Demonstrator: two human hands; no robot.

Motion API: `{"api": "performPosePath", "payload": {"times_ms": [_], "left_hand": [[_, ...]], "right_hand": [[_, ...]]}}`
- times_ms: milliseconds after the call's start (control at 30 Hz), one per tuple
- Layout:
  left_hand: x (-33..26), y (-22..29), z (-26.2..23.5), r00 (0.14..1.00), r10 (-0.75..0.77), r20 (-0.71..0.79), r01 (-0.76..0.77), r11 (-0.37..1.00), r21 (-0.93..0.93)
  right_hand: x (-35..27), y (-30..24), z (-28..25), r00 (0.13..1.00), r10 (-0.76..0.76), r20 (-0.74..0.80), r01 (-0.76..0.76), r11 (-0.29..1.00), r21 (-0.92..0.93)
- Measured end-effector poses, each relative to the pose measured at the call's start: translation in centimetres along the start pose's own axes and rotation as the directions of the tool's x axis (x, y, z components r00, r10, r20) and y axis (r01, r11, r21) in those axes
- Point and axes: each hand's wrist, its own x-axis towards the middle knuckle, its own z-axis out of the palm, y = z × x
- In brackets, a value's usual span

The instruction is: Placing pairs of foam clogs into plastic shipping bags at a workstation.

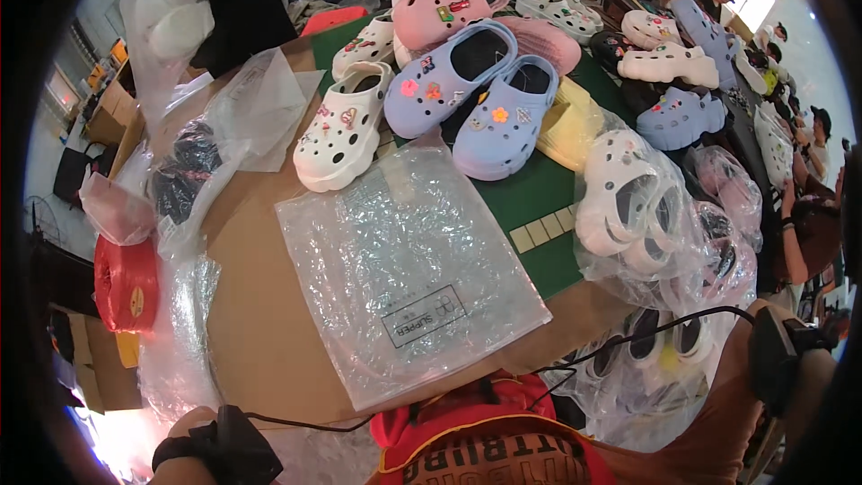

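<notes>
Neither hand's fingers show: the left wrist (193, 445), banded in black, sits at the lower left edge and the right forearm (790, 368) at the lower right, so their state cannot be told. Nearest them, centre frame, a clear crinkled plastic bag (404, 269) lies flat on the brown cardboard-covered table (260, 323), apart from both. Just above stand lavender-blue charm-studded foam clogs (476, 94); I judge the slick bag could slide if brushed.

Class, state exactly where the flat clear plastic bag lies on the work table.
In the head view the flat clear plastic bag lies centre-front on the brown table, just below the lilac clogs and the white clog, left of bagged white clogs.
</notes>
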Motion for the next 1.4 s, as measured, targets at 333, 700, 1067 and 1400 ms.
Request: {"api": "performPosePath", "payload": {"times_ms": [333,700,1067,1400], "left_hand": [[0.2,0.8,-0.7,0.998,-0.067,0.010,0.067,0.998,0.018],[0.9,-0.7,0.3,0.963,-0.245,0.114,0.249,0.968,-0.018],[-2.9,-0.5,0.8,0.964,-0.258,-0.062,0.261,0.964,0.048],[1.0,-2.7,3.3,0.984,-0.097,-0.147,0.084,0.992,-0.094]], "right_hand": [[-0.3,-1.0,0.6,0.999,0.032,0.007,-0.032,0.998,0.046],[-3.0,-2.3,0.8,0.978,0.202,-0.060,-0.196,0.976,0.099],[0.0,-0.2,-1.7,0.986,0.126,0.106,-0.136,0.987,0.091],[4.4,-4.7,-5.9,0.996,-0.065,0.055,0.068,0.997,-0.049]]}}
